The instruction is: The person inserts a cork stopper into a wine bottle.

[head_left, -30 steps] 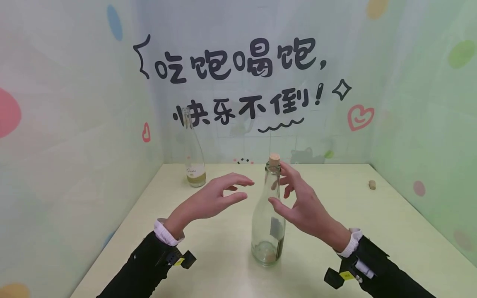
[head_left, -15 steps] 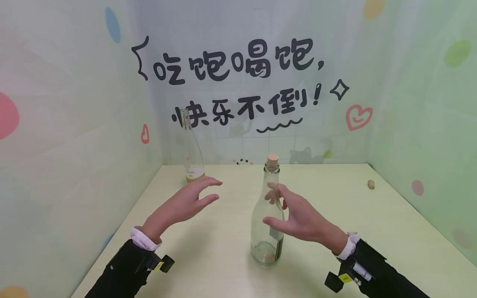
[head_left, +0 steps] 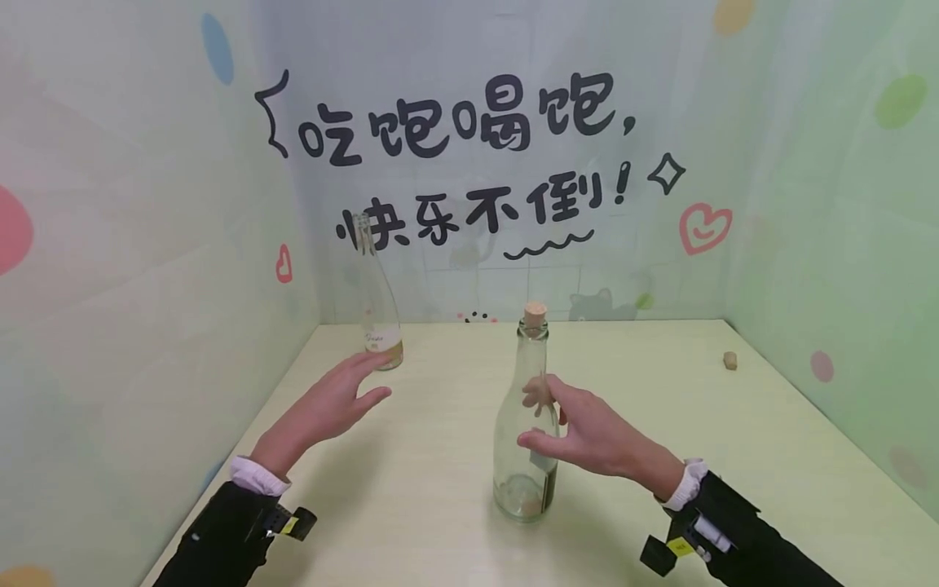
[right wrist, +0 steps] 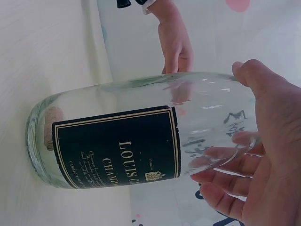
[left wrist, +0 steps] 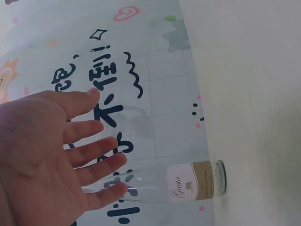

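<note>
A clear glass bottle (head_left: 513,456) stands upright in front of me with a cork (head_left: 535,315) in its mouth. The right wrist view shows its dark label (right wrist: 117,146) and another cork (right wrist: 53,128) lying inside at the bottom. My right hand (head_left: 594,428) holds the bottle at its shoulder, thumb on the near side and fingers round the back, seen through the glass. My left hand (head_left: 330,403) is held over the table, fingers extended and empty. Beyond it stands a second glass bottle (head_left: 381,306) with a white and gold label (left wrist: 188,181) and no cork in its mouth.
A loose cork (head_left: 729,360) lies on the table at the far right. Printed fabric walls enclose the pale table (head_left: 631,359) at the back (head_left: 440,285) and both sides.
My left hand has moved left and away from the corked bottle, towards the second bottle. My right hand has slid down from the neck to the shoulder of the corked bottle.
</note>
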Available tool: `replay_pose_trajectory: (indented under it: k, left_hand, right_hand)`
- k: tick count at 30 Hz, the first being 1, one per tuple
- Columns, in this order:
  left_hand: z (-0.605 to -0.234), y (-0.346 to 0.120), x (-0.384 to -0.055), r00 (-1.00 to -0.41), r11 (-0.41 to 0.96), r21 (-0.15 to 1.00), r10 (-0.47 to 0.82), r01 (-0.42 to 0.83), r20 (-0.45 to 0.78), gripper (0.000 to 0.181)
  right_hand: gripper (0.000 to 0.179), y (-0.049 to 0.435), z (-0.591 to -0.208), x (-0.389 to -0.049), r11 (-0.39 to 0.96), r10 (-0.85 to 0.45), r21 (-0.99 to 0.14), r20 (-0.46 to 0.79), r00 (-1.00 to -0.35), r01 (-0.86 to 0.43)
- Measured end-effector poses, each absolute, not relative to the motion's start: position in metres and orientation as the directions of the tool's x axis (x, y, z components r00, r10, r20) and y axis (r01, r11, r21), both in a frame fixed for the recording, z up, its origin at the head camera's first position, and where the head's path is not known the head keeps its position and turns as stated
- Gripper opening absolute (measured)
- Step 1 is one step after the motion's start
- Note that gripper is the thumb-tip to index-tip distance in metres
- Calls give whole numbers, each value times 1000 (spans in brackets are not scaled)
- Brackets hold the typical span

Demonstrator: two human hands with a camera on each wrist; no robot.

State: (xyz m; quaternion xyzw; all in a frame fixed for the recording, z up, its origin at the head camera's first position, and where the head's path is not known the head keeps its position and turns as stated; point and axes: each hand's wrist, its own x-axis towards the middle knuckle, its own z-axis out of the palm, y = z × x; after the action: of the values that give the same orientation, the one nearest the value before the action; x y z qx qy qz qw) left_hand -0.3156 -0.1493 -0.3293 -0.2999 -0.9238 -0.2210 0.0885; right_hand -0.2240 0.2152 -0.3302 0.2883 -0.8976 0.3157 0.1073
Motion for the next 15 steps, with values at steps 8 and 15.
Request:
replay_pose_trajectory:
  k: [8,15]
  left_hand:
    - [-340,-167,-321,-843,786,317,455,531,285,63]
    - [-349,-179,-325,-860,820,286,419,496,290,63]
  right_hand:
    - [57,217,-329,-225,645,-444,-517,347,-827,-563]
    - [55,220,-331,-227,653,-434,-509,356,-828,-561]
